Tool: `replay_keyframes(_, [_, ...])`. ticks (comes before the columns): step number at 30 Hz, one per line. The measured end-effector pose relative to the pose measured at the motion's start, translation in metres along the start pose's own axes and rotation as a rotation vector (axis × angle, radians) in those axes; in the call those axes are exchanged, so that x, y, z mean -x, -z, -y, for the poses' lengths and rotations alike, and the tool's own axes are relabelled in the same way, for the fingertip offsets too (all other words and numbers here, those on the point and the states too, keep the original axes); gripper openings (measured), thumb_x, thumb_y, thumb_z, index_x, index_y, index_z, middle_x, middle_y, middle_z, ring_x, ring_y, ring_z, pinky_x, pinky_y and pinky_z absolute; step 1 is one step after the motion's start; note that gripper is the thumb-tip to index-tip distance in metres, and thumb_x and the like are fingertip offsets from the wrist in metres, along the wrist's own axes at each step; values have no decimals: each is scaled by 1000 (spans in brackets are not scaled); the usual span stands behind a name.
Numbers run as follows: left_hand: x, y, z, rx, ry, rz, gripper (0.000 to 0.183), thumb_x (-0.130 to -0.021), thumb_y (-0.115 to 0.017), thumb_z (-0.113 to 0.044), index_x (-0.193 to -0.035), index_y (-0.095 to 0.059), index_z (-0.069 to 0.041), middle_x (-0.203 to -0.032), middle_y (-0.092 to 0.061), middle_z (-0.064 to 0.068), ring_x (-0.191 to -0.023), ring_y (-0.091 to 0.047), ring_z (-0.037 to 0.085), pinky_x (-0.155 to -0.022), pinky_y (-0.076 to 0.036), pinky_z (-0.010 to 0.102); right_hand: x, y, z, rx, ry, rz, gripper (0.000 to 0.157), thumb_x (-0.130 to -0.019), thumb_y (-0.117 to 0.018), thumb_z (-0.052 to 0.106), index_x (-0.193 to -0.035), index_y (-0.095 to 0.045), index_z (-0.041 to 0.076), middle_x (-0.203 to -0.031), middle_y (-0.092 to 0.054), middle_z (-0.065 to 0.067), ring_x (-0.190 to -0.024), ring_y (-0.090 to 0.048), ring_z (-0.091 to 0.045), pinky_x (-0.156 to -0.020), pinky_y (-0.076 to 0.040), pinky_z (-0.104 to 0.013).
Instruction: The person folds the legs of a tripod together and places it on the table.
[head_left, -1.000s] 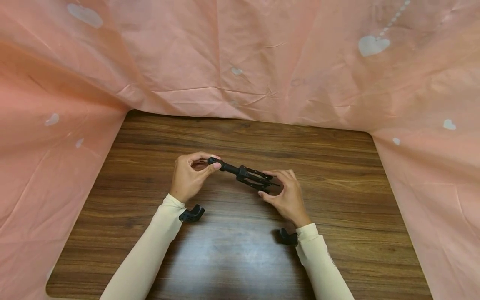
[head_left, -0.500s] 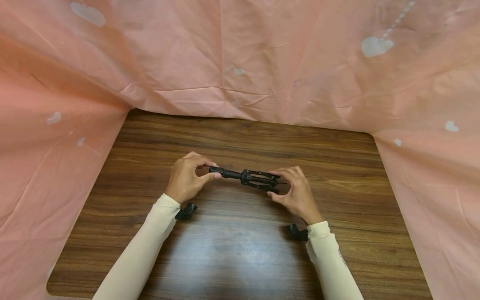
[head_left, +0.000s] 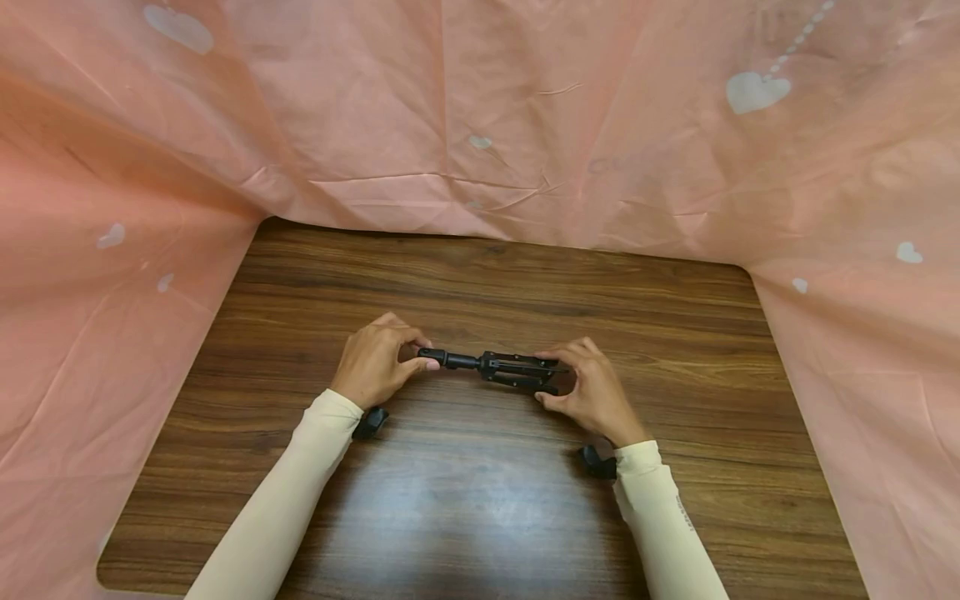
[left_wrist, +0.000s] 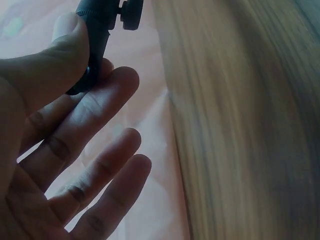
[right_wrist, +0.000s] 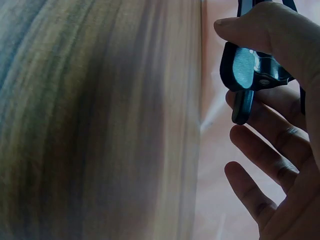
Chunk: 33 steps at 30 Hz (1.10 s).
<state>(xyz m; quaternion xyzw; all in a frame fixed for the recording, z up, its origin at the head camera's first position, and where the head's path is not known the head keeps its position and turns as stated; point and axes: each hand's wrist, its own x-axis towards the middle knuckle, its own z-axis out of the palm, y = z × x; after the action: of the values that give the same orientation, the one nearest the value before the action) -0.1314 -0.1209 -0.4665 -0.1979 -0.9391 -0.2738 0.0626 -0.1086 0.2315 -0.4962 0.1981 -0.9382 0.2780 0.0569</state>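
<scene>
A black mini tripod is held almost level between the two hands above the table, its slim neck to the left and its legs to the right. My left hand pinches the neck's end between thumb and fingers. The left wrist view shows a small knob on the side of the tripod, while the other fingers stay loosely spread. On the right, thumb and fingers of my right hand grip the leg ends. In the right wrist view, a leg's foot sticks out below the thumb; part of the legs is hidden behind the hand.
A brown wood-grain table lies beneath the hands, with light glare near its front. Pink cloth with pale hearts hangs along the back and both sides. Each wrist carries a black mount, such as the right one.
From a slant, the tripod has come closer to level, and its neck end has moved toward the person. The right hand has shifted to the right with the legs, which appear slightly turned.
</scene>
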Motion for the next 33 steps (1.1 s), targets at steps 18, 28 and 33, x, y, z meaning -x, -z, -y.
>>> replay_keyframes(18, [8, -31, 21, 49, 92, 93, 30, -81, -90, -46, -98, -83, -22, -87, -76, -6, -91, -70, 18, -77, -58, 44, 5, -25, -7, 3, -30, 69, 56, -74, -99, 23, -124, -78, 14, -122, -77, -5, -114, -62, -27, -102, -55, -50])
replay_keyframes(28, [13, -43, 28, 95, 116, 104, 27, -82, -91, -44, -95, -83, -22, -85, -74, -6, -83, -66, 14, -73, -56, 38, 7, -31, -11, 10, -26, 69, 55, -73, -99, 23, -124, -78, 14, -123, -77, -4, -115, -62, -26, -101, -54, -49])
replay_keyframes(33, [14, -44, 29, 108, 120, 92, 26, -82, -92, -43, -93, -82, -22, -85, -74, -6, -83, -67, 13, -74, -57, 38, 6, -32, -11, 8, -14, 73, 55, -74, -99, 22, -123, -78, 13, -122, -77, -5, -114, -63, -27, -101, -54, -49])
